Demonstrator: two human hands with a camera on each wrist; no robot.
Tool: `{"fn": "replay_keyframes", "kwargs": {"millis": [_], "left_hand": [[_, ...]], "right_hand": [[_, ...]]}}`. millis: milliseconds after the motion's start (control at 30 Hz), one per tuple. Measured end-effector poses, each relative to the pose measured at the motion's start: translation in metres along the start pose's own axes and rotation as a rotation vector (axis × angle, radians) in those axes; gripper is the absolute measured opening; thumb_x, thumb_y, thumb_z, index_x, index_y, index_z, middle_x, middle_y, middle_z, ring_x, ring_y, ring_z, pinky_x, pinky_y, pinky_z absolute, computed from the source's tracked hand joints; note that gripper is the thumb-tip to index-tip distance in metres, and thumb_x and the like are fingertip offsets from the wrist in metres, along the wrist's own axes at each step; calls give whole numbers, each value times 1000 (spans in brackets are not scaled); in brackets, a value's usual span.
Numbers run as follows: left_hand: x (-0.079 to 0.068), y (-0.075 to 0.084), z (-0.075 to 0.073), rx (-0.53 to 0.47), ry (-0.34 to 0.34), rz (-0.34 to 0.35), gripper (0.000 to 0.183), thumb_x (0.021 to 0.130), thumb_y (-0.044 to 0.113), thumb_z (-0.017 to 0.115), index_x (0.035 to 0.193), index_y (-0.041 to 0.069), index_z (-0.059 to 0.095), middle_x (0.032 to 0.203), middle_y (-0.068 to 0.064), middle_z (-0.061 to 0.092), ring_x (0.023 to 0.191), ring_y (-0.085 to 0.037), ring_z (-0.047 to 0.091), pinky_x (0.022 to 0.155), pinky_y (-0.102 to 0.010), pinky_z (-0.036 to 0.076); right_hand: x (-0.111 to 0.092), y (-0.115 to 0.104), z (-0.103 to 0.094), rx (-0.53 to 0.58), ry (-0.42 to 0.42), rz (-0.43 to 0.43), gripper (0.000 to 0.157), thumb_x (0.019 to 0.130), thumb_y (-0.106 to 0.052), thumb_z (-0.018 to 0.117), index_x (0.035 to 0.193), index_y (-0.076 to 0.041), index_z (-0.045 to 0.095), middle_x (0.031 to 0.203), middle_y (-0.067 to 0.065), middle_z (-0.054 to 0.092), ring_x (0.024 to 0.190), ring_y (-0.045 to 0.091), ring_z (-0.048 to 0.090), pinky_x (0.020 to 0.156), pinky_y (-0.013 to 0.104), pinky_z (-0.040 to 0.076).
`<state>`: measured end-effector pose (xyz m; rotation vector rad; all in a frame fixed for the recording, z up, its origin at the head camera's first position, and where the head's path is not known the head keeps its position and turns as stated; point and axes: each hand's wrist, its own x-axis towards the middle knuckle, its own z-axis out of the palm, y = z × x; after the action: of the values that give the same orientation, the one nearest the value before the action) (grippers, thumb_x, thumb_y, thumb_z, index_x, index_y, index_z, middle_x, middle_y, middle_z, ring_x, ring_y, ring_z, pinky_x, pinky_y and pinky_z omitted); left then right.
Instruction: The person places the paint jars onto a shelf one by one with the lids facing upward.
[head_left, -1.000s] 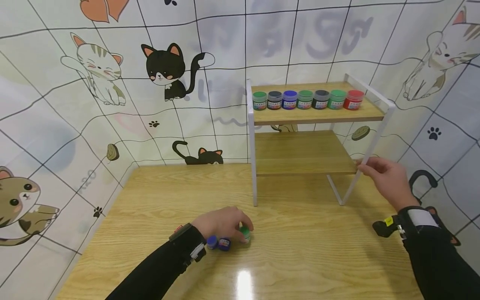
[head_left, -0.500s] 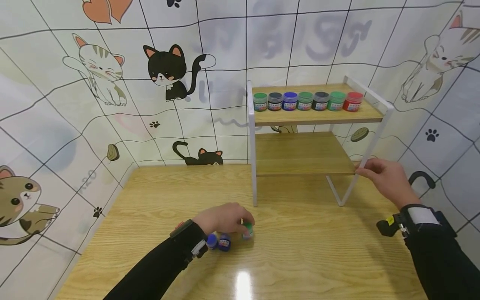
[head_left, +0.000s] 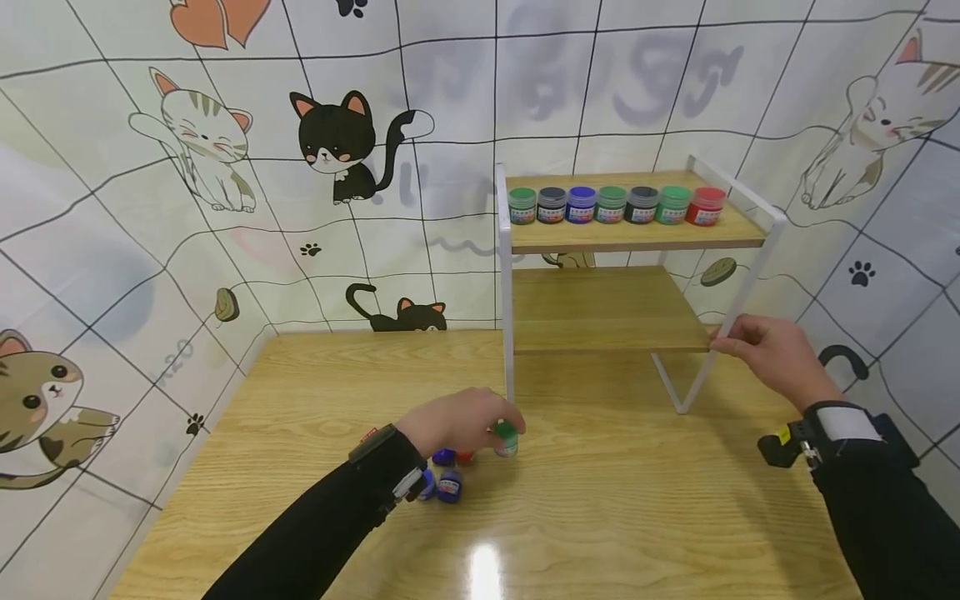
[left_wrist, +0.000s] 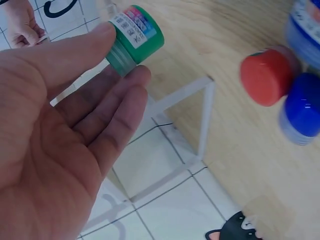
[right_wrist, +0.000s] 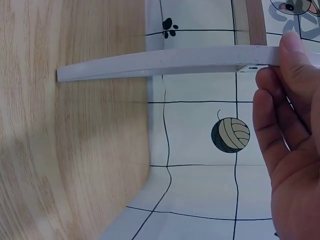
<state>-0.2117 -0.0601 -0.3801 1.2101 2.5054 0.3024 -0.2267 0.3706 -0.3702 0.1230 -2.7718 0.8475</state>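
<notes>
My left hand [head_left: 463, 422] pinches a small green paint jar [left_wrist: 135, 37] between thumb and fingers, held a little above the table in front of the shelf's left leg. Below that hand, on the table, are a dark blue jar [head_left: 449, 487], more blue jars partly hidden by the wrist, and a red-lidded jar [left_wrist: 267, 75]. At the right side, my right hand [head_left: 776, 357] grips the white metal frame [right_wrist: 200, 61] of the two-tier shelf at the lower board's height, thumb on one side and fingers on the other.
Several paint jars with green, black, blue and red lids stand in a row on the upper board [head_left: 637, 237]. The lower wooden board [head_left: 607, 308] is beneath. Cat-patterned wall covering [head_left: 225, 292] closes in the table [head_left: 600, 508] at the back and both sides.
My left hand has lifted the green jar off the table and carried it slightly right and toward the shelf, uncovering blue and red jars. The right hand stays on the frame.
</notes>
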Motion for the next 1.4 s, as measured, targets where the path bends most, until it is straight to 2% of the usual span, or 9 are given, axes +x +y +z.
{"fn": "replay_keyframes", "kwargs": {"millis": [333,433,633,867,1100,1400], "left_hand": [[11,20,-22,73,43,4,33,88,16,68,120,19,63,113,3,65,101,-11,58,95,-32,48],[16,26,-29,103,66,26,33,88,14,69,120,18,63,112,3,66,99,-12,58,94,-31,49],[29,37,-46,191,102,57,33,87,8,68,119,17,64,110,1,67,98,-12,59,91,-29,50],[40,47,-62,271,125,18,38,87,2,66,122,17,62,111,1,67,98,-12,60,86,-27,51],[55,51,-78,463,160,-13,35,90,12,66,124,19,61,115,2,67,101,-13,61,85,-28,52],[69,50,-93,585,196,-98,23,90,11,65,112,17,64,95,2,65,79,-11,57,71,-24,52]], "right_hand": [[4,-1,-4,-43,-46,5,33,91,-39,64,91,-7,68,97,16,68,87,31,51,70,42,43],[5,-2,-5,-50,-55,12,31,90,-38,65,91,-7,68,95,15,67,87,31,50,69,43,43],[5,-2,-6,-44,-65,17,27,91,-35,65,91,-8,68,98,17,68,89,33,52,70,45,43],[3,-2,-6,-45,-71,15,29,91,-36,64,92,-8,69,98,18,68,91,34,53,70,46,44],[3,-3,-7,-49,-52,7,28,91,-36,64,90,-9,69,97,16,68,88,31,52,68,42,43],[2,-4,-6,-40,-29,10,28,91,-35,65,89,-7,68,94,13,68,84,28,49,65,38,40]]}}
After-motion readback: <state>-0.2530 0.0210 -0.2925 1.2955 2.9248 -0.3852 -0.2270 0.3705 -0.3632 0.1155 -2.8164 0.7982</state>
